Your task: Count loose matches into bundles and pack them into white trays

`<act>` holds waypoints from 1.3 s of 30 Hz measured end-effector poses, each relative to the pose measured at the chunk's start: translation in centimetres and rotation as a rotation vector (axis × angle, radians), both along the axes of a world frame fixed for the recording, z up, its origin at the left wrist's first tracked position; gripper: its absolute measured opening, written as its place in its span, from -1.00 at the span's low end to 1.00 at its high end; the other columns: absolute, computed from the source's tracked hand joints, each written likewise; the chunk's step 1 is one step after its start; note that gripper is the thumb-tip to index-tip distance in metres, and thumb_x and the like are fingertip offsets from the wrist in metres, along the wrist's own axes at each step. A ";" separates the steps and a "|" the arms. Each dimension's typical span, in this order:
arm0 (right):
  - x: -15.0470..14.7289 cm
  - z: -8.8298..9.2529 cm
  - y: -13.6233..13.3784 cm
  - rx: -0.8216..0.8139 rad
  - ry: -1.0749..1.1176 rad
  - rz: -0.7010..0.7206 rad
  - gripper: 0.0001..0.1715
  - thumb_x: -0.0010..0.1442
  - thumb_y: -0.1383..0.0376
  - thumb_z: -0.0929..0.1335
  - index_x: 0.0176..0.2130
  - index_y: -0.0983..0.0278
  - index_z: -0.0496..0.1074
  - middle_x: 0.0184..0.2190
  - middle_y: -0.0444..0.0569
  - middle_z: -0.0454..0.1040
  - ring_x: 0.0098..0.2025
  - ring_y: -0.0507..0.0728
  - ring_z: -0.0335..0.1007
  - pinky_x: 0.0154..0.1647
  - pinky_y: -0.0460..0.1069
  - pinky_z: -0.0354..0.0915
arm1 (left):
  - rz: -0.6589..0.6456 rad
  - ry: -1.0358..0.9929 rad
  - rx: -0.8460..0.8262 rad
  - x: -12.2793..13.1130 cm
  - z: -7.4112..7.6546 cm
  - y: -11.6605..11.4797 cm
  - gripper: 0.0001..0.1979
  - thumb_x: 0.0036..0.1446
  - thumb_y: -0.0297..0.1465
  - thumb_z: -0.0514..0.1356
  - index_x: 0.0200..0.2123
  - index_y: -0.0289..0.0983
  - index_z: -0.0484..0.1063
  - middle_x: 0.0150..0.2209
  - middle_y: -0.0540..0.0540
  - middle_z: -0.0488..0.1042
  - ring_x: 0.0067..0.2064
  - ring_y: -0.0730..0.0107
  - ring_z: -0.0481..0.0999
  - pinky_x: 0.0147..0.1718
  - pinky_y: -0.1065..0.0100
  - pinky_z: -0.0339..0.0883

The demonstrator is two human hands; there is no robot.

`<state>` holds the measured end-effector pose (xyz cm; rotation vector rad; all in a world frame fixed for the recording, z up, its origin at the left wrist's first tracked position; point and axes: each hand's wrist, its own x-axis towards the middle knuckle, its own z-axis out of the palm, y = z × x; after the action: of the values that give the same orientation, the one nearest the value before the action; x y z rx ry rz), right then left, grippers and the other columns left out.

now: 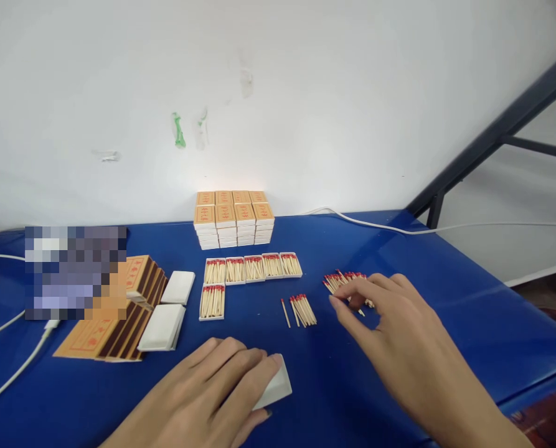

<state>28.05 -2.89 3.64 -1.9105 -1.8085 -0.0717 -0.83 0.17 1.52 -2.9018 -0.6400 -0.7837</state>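
My left hand (221,389) holds an open white matchbox tray (278,387) near the front of the blue table, thumb below and fingers over it. My right hand (390,317) is above the right-hand pile of red-headed matches (345,278), partly covering it. Its thumb and index fingertips come together at the pile's left edge; whatever may be between them is too small to tell. A small bunch of matches (303,310) and one separate match (286,313) lie between the hands. Five filled trays (254,269) form a row, with another filled tray (212,302) below the leftmost.
Stacked orange-topped matchboxes (233,214) stand against the wall. At left are orange matchbox sleeves (104,330), white trays (163,326) stacked in two groups, a pixelated object (72,267) and a white cable (23,379). Another cable (375,225) runs along the back right.
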 end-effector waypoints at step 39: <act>-5.6 -2.4 1.3 0.014 0.052 0.081 -0.80 0.38 0.44 0.36 -0.10 0.17 0.54 -0.17 0.07 0.41 -0.07 0.28 0.36 -0.11 0.21 0.44 | 0.010 0.007 0.043 0.3 0.5 -0.1 -0.64 0.71 -0.31 -0.08 0.18 -0.25 0.49 -0.01 0.05 0.73 -0.06 0.31 0.73 0.00 0.23 0.46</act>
<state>22.45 -1.56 1.29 -1.8110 -1.8431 -0.0072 -0.51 0.12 2.03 -2.8593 -0.6290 -0.7765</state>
